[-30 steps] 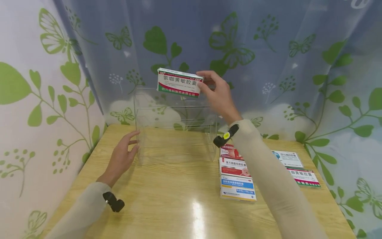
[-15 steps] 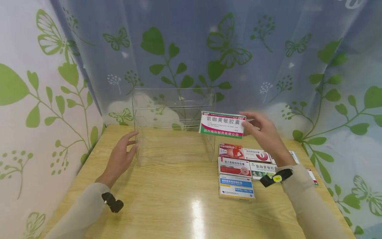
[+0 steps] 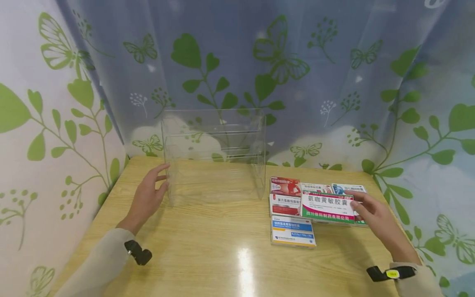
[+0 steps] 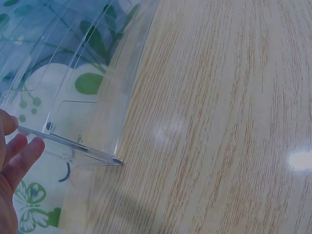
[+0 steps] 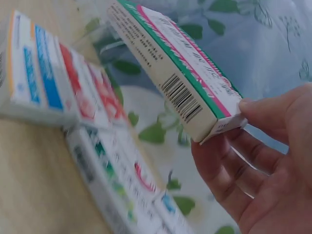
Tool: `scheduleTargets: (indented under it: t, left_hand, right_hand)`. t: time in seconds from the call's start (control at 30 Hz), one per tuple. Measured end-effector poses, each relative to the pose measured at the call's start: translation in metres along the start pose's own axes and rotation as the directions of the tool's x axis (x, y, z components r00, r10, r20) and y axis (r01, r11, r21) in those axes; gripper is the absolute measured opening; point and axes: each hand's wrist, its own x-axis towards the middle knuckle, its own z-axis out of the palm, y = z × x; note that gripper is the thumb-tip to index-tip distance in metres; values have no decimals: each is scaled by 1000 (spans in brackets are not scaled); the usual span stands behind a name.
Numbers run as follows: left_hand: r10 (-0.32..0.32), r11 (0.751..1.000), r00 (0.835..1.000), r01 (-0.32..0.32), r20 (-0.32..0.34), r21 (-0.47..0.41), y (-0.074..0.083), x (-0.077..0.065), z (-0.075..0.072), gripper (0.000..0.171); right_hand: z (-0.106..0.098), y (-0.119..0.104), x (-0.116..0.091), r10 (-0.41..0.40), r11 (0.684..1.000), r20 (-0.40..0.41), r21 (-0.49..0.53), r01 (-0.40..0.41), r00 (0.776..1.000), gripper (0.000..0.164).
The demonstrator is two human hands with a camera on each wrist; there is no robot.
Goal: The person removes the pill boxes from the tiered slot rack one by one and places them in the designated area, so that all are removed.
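My right hand point(image 3: 375, 218) pinches one end of a white, green and magenta medicine box point(image 3: 326, 207). In the head view this box overlaps the boxes laid out on the right of the table. The right wrist view shows its barcode side, with the thumb on top and fingers underneath at the near end. My left hand point(image 3: 147, 198) has its fingertips at the left side of a clear tiered display rack point(image 3: 214, 192). Seen from the left wrist, the left fingers point(image 4: 24, 155) lie right at the edge of the rack's side panel.
Several medicine boxes lie flat in rows: a red one point(image 3: 285, 186), a red-and-white one point(image 3: 283, 205), a blue-and-white one point(image 3: 293, 232) and a blue-marked one point(image 3: 343, 188). A patterned curtain point(image 3: 222, 62) closes off the back of the wooden table point(image 3: 208, 251).
My right hand has carried the medicine box from above the rack down and to the right, over the laid-out boxes. The left hand has stayed at the rack's side.
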Motion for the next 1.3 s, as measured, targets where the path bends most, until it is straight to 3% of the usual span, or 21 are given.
scheduleTargets:
  t: [0.27, 0.57, 0.83, 0.97, 1.3]
  left_hand:
    - [0, 1000, 1000, 0, -8, -6, 2, 1, 0, 58]
    - [-9, 1000, 1000, 9, -9, -9, 2, -1, -1, 58]
    - [-15, 1000, 1000, 15, -8, -4, 1, -2, 0, 58]
    - [-18, 1000, 1000, 18, -7, -6, 1, -2, 1, 58]
    - [-23, 1000, 1000, 23, -2, -15, 3, 0, 0, 57]
  right_hand:
    - [-6, 50, -40, 178, 984, 45, 16, -179, 983, 54]
    - [-3, 76, -49, 276, 959, 33, -74, -273, 961, 59]
    - [4, 83, -44, 345, 936, 38, -86, -341, 938, 69]
    - [7, 83, -45, 392, 920, 29, -42, -390, 920, 75]
    - [13, 83, -48, 350, 937, 8, 12, -350, 937, 75]
